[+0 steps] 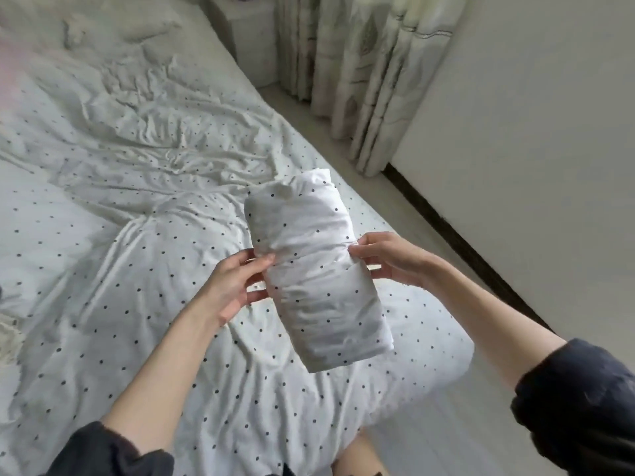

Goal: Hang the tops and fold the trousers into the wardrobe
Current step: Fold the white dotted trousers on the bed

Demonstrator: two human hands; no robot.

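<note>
Head view shows the folded bundle (316,269) of white dotted cloth held above the bed (137,304), left hand (237,286) and right hand (388,259) each pinching one side at mid-length. Gripped only there, the loose lower end could sag and the folds slip open during carrying. Rumpled dotted bedding covers the bed; pale floor (395,207), curtains (371,80) and a plain wall (532,166) lie to the right

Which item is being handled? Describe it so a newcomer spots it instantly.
Start at the polka-dot bed sheet filling the left of the view. Over its right edge, the left hand and right hand grip a folded white bundle. Unlike the spread sheet, it is compact, rolled and lifted.
</note>
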